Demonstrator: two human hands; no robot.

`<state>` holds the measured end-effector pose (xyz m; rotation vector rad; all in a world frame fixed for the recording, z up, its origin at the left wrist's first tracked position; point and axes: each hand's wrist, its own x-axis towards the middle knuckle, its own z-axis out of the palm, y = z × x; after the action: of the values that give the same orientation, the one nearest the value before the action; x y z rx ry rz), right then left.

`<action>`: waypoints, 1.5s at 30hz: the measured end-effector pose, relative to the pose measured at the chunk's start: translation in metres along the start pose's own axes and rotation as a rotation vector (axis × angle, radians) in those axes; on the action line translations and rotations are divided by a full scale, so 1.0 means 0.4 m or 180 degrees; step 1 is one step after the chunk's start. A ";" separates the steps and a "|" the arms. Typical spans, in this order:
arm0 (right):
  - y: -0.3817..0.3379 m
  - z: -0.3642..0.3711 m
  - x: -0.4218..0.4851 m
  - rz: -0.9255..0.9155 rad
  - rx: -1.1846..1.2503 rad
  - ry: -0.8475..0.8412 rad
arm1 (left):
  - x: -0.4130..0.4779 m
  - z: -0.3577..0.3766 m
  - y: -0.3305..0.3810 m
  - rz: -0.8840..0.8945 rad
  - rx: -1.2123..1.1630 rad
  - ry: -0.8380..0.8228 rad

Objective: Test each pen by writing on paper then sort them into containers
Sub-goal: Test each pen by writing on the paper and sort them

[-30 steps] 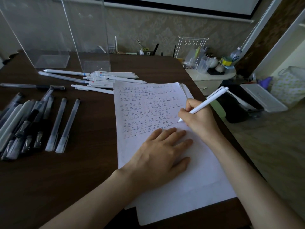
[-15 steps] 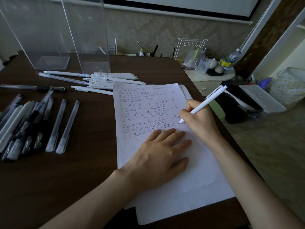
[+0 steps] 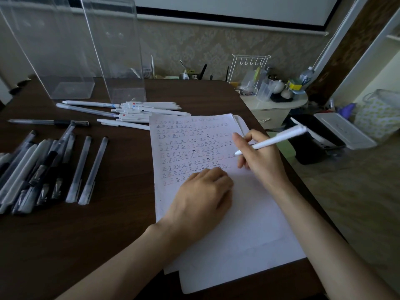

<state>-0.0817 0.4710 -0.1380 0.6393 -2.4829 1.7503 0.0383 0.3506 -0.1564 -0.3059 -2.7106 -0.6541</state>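
Note:
A white sheet of paper (image 3: pixel 249 213) with rows of written marks lies on the dark table. My right hand (image 3: pixel 259 156) grips a white pen (image 3: pixel 279 139), its tip lifted just off the paper's right side. My left hand (image 3: pixel 203 195) rests on the paper with its fingers curled under, holding nothing. A heap of white pens (image 3: pixel 142 111) lies above the paper. Several dark and frosted pens (image 3: pixel 43 169) lie at the left. Two tall clear containers (image 3: pixel 71 89) (image 3: pixel 127 94) stand at the back.
The dark wooden table (image 3: pixel 86 234) ends just right of the paper. Beyond that edge are a small white side table (image 3: pixel 275 105) with bottles and a wire rack, a black box and a white lidded tray (image 3: pixel 344 131) on the floor.
My right hand has lifted the white pen's tip off the paper and raised its index finger. My left hand's fingers, flat before, have curled under.

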 end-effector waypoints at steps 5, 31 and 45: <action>0.004 -0.001 0.005 -0.0051 0.0050 -0.0299 | 0.004 -0.030 -0.001 -0.0709 -0.0627 0.0208; -0.015 -0.306 -0.272 0.0200 0.0329 0.0246 | 0.033 0.068 0.295 0.0829 -0.1122 -0.0911; 0.465 -0.538 -0.665 0.2160 -0.1515 0.0379 | 0.045 0.189 0.335 0.1247 0.0195 -0.0925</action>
<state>0.0529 0.8005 -0.2958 -0.3706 -3.0620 1.1496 0.0389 0.5057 -0.1593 -0.9520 -2.8054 -0.4391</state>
